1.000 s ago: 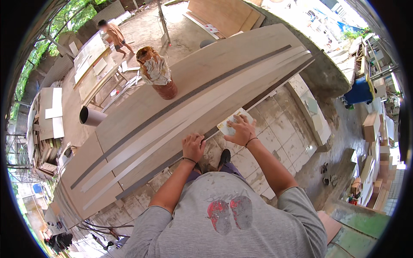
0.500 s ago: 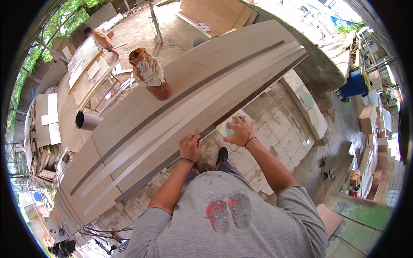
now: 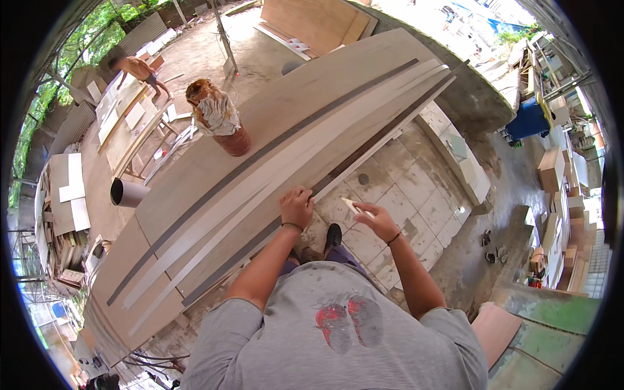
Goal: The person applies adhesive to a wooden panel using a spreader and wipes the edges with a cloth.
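Note:
My left hand (image 3: pixel 297 207) rests at the near edge of a big board-topped table (image 3: pixel 156 214), its fingers curled over a long dark strip (image 3: pixel 383 144). That strip has a pale edge and runs along the table's near side to the far right. Held above the tiled floor, away from the table, is a thin, flat whitish piece (image 3: pixel 354 207), seen nearly edge-on in my right hand (image 3: pixel 380 222). My right fingers are closed round it; its exact kind is unclear. Further grey strips (image 3: pixel 260 153) and white strips (image 3: pixel 279 170) lie lengthwise on the boards.
A reddish-brown container (image 3: pixel 234 142) topped with stained plastic stands on the table's far half. Beyond, a person (image 3: pixel 140 70) bends beside a workbench (image 3: pixel 130 133) with boards. A dark-mouthed tube (image 3: pixel 129 193) is at the left. A blue bin (image 3: pixel 528 122) and boxes (image 3: pixel 552 168) line the right.
My right hand has drawn back from the strip's edge toward me, turning the flat piece edge-on. My left hand has shifted slightly along the edge to the right. The far person has bent lower.

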A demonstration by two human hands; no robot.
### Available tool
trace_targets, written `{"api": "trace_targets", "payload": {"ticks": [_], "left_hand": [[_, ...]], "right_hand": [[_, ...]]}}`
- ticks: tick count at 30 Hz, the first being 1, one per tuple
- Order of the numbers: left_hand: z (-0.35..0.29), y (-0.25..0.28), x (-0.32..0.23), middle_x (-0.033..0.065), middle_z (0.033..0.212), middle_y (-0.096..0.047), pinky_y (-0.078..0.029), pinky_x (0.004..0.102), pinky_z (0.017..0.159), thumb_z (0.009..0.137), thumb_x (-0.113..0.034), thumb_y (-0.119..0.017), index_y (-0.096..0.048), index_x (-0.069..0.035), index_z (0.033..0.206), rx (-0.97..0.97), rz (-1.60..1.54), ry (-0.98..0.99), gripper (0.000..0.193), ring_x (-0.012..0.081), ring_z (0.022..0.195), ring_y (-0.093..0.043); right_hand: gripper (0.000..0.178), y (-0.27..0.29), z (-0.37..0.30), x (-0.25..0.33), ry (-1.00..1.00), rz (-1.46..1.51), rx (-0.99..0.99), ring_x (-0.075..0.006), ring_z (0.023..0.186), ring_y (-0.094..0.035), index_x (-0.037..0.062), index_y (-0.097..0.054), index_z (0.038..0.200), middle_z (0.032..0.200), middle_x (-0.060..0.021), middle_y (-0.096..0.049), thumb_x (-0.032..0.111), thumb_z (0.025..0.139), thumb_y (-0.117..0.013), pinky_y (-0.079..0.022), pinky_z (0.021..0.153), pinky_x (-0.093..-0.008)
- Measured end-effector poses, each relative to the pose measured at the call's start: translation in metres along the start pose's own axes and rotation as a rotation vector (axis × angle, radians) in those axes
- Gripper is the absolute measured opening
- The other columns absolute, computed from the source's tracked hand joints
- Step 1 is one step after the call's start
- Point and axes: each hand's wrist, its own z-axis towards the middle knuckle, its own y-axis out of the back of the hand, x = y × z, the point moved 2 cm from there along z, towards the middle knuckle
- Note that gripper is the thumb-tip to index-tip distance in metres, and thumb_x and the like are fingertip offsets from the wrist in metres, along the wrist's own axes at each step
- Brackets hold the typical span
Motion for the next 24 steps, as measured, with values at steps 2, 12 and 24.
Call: {"api": "trace_targets", "payload": {"ticks": [2,12,24], "left_hand": [[0.008,-0.008,0.0,0.0029,0.102,-0.061,-0.041,0.0417,0.088,0.075,-0.019,-0.072,-0.068,-0.014,0.098,0.062,-0.053,0.012,0.024,0.0255,0.101,-0.057],[-0.039,0.037,0.014,0.0054,0.112,-0.06,-0.039,0.0419,0.091,0.076,-0.025,-0.072,-0.064,-0.013,0.111,0.09,0.064,0.034,0.038,0.0261,0.104,-0.056],[-0.047,0.035,0.023,0.0033,0.107,-0.064,-0.039,0.0407,0.089,0.081,-0.027,-0.067,-0.06,-0.015,0.119,0.034,0.103,0.095,0.041,0.0243,0.103,-0.056]], "right_hand": [[0.058,0.006,-0.005,0.013,-0.206,0.522,0.005,-0.0181,0.104,-0.058,0.004,-0.062,0.126,0.119,-0.0068,-0.064,0.04,0.081,-0.071,-0.044,0.094,-0.0304],[0.065,-0.023,0.03,0.041,0.23,-0.55,-0.165,-0.0284,0.133,-0.04,0.0182,-0.066,0.122,0.14,-0.0121,-0.048,0.056,0.07,-0.073,-0.031,0.104,-0.0563],[0.071,-0.063,0.06,0.021,0.185,-0.718,-0.123,-0.0326,0.142,-0.023,0.0237,-0.06,0.129,0.149,-0.0116,-0.037,0.057,0.067,-0.071,-0.014,0.103,-0.0758]]}}
